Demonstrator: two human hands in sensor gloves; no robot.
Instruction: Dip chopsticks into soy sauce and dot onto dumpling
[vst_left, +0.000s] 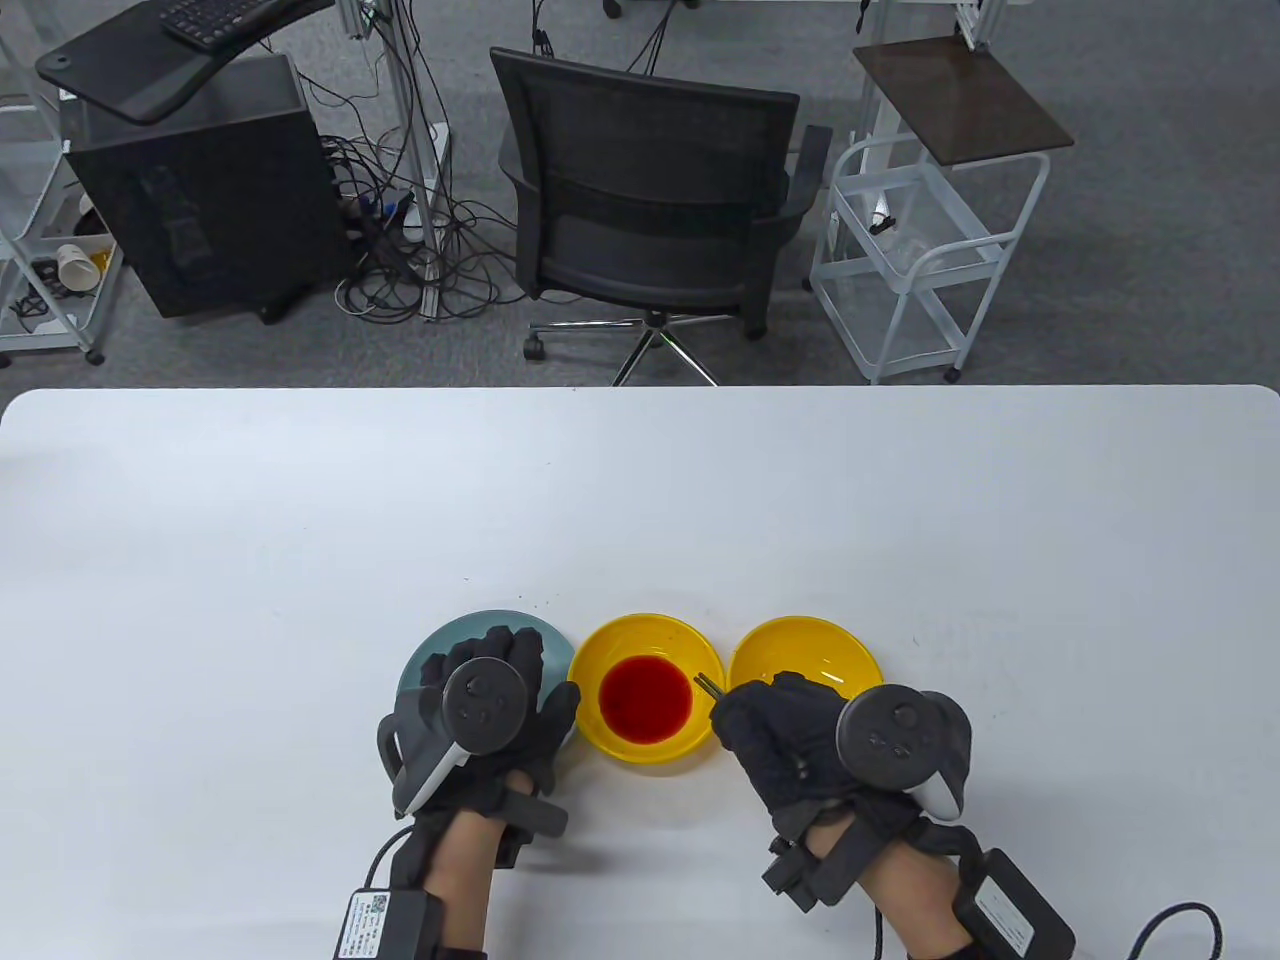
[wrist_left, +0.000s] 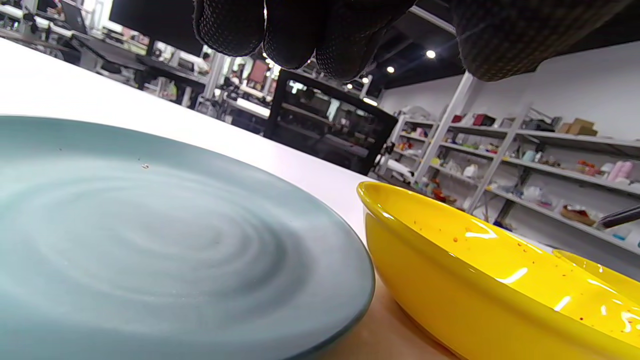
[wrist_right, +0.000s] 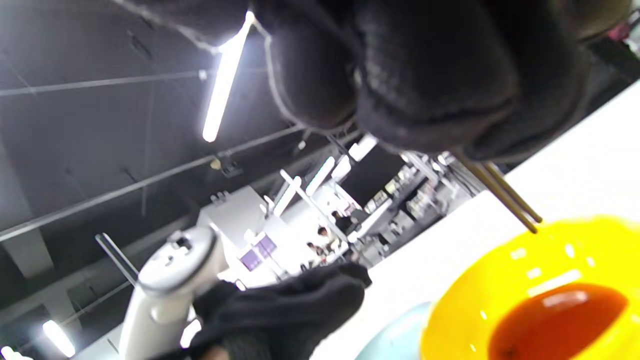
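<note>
A yellow bowl (vst_left: 600, 660) holds red-brown soy sauce (vst_left: 645, 698); it also shows in the right wrist view (wrist_right: 470, 295). My right hand (vst_left: 745, 715) grips a pair of chopsticks (vst_left: 706, 686), whose short visible tips poke out over the bowl's right rim, above the sauce and not in it (wrist_right: 505, 195). My left hand (vst_left: 505, 665) hovers with fingers spread over a blue-grey plate (vst_left: 440, 640), holding nothing. The part of the plate seen in the left wrist view (wrist_left: 150, 225) is bare. No dumpling shows in any view.
A second yellow bowl (vst_left: 805, 650) stands right of the sauce bowl, partly under my right hand; its visible part holds nothing. The three dishes sit in a row near the table's front edge. An office chair (vst_left: 650, 190) stands beyond the far edge.
</note>
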